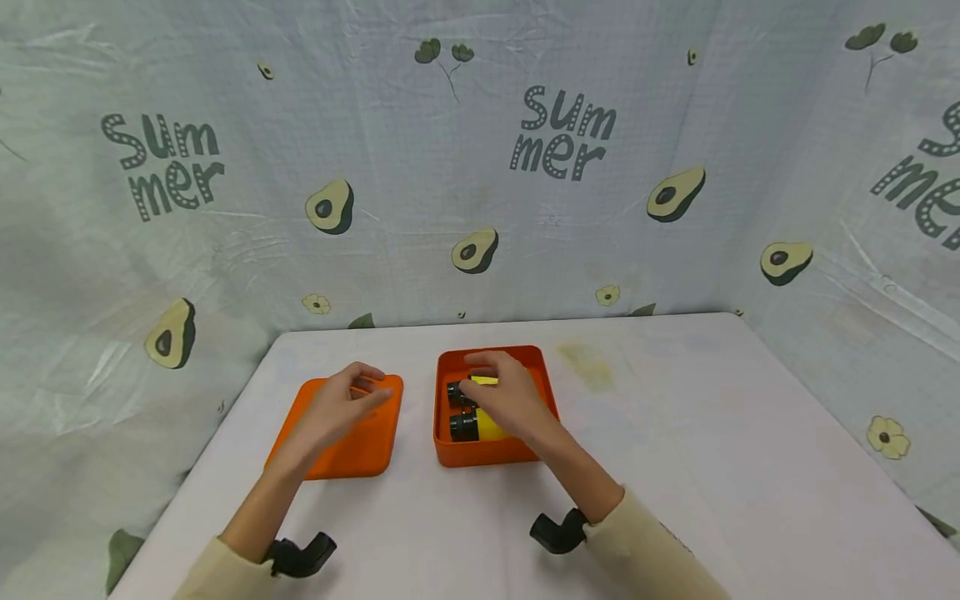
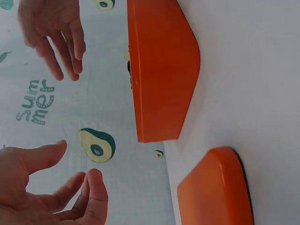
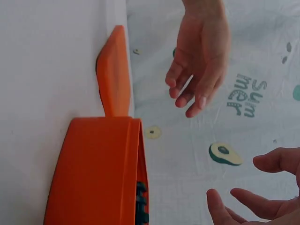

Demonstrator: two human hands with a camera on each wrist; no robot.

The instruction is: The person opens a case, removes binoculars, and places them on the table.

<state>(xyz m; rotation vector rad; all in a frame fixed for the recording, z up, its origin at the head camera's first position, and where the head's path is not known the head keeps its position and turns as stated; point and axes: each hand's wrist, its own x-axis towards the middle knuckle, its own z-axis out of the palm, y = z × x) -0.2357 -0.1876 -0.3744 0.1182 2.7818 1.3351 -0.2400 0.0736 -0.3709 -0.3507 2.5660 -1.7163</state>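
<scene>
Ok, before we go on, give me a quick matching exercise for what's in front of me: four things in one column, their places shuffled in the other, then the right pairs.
Things
1. left hand
2. right hand
3. orange lid
4. yellow-and-black items

Places
A. inside the orange box
B. raised, seen over the lid in the head view
C. flat on the table, left of the box
D. raised, seen over the open box in the head view

Pairs: 1-B, 2-D, 3-C, 4-A
</scene>
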